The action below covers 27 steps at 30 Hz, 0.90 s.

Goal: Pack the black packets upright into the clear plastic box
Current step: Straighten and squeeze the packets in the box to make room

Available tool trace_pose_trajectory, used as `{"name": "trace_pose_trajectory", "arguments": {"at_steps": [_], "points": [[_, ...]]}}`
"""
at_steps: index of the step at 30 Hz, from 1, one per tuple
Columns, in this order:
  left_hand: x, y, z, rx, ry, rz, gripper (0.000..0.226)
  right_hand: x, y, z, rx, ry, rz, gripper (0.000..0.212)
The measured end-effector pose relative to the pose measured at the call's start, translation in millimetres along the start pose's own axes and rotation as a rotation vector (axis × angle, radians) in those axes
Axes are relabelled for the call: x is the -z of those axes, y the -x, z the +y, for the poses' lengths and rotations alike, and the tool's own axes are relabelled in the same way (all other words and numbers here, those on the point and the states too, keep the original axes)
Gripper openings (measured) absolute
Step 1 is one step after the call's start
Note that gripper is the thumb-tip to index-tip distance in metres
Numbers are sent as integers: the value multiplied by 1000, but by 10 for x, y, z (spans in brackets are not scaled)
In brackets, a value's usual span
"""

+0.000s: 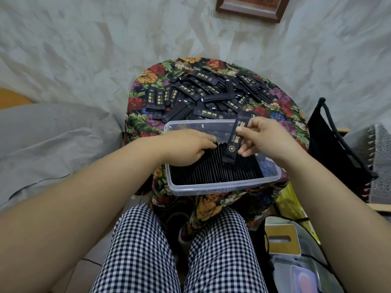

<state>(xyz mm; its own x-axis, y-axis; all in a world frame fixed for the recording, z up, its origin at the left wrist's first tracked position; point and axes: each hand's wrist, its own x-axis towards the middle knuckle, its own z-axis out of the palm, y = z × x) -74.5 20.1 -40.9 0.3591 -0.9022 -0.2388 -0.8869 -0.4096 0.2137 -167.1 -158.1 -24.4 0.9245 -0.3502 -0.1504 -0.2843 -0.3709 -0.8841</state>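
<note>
Black packets (pixel 213 93) heaped loose on flowered cloth (pixel 143 121), behind clear plastic box (pixel 224 186). Inside box, row of upright packets (pixel 215 168) filling near part. Left hand (pixel 188 148) pressing on row, fingers curled flat. Right hand (pixel 266 138) pinching one packet (pixel 233 141), tilted, above row.

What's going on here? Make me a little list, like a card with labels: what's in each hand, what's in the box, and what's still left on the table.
left hand: resting on the packed row, holding the upright packets in place
right hand: pinching one black packet over the box
clear plastic box: near part filled with black packets standing on edge; far part looks unfilled
loose packets: big pile lying flat beyond the box
table: covered with a flowered cloth
</note>
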Motion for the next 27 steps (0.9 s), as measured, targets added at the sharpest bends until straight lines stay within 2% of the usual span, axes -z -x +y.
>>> {"name": "trace_pose_trajectory", "arguments": {"at_steps": [5, 21, 27], "points": [[-5, -21, 7, 7, -137, -154, 49, -89, -78, 50, 6, 222, -2, 16], [-48, -28, -32, -25, -129, -72, 45, -249, -142, 28, 84, 375, 78, 12], [-69, -48, -52, -22, -136, -64, 47, -337, -115, 63, 48, 444, 45, 23]]}}
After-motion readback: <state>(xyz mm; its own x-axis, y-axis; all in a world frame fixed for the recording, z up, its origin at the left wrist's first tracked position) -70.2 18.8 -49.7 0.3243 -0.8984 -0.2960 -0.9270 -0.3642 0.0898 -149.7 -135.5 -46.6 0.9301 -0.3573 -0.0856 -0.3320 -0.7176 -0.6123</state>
